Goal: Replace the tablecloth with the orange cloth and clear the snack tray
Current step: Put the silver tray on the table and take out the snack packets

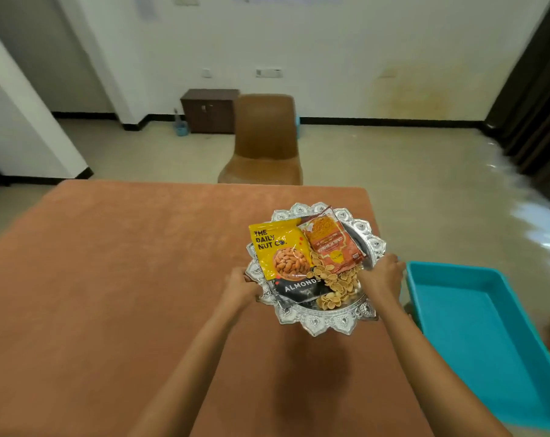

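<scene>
Here the orange cloth (125,279) covers the whole table, lying smooth from the far edge to the near one. To the right of the table, lower down, sits a turquoise plastic bin (475,335) with its long side running close along the table's right edge; its inside looks bare. Beyond the far edge of the table stands a brown chair (264,137), and behind it against the wall a small dark cabinet (209,110).

Over the right part of the cloth is the silver snack tray (325,324), round with a scalloped, embossed rim. A shadow falls on the cloth below its near edge, so it appears lifted a little off the surface, though this is not certain. The person's left hand (240,285) is closed on the tray's left rim, and the right hand (382,274) is closed on its right rim, both forearms reaching in from the bottom of the view.

On the tray lies a yellow and black almond packet (283,250), partly overlapping an orange-red snack packet (333,244) beside it on the right. Near them, toward the front right of the tray, is a heap of loose shell-shaped crisps (336,288).
</scene>
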Action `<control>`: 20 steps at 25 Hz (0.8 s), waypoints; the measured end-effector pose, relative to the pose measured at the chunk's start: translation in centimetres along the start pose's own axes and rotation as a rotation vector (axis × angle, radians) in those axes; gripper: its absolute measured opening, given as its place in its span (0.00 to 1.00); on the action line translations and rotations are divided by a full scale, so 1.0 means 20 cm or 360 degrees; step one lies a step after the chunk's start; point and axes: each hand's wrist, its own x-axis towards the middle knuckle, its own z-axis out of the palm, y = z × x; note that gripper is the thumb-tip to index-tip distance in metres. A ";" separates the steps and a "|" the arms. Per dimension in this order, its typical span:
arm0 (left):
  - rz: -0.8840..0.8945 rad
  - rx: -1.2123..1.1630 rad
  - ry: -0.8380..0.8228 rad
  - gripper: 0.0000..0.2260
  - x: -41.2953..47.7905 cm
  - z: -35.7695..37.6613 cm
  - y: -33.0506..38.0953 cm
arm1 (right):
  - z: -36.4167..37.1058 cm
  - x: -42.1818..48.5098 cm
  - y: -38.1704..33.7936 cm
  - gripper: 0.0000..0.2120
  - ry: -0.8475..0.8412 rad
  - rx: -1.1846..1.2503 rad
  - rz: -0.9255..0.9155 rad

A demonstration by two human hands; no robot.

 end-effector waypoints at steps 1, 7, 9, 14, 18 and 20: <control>-0.0033 -0.0054 0.0077 0.10 -0.03 -0.14 -0.07 | 0.10 -0.08 -0.09 0.24 -0.0074 -0.0005 -0.0056; -0.0182 -0.0240 0.0423 0.14 -0.13 -0.78 -0.41 | 0.59 -0.49 -0.54 0.27 -0.0412 -0.0035 -0.0287; -0.0211 -0.0285 0.0488 0.16 -0.13 -0.92 -0.50 | 0.71 -0.59 -0.65 0.25 -0.0478 -0.0019 -0.0352; -0.0192 -0.0320 0.0713 0.16 -0.06 -1.18 -0.64 | 0.92 -0.71 -0.85 0.19 -0.0577 0.0079 -0.0491; -0.0128 -0.0412 0.0798 0.19 0.03 -1.30 -0.67 | 1.04 -0.74 -0.95 0.20 -0.0615 0.0069 -0.0533; -0.0096 -0.0448 0.0825 0.21 0.11 -1.35 -0.67 | 1.09 -0.75 -0.98 0.21 -0.0637 0.0040 -0.0535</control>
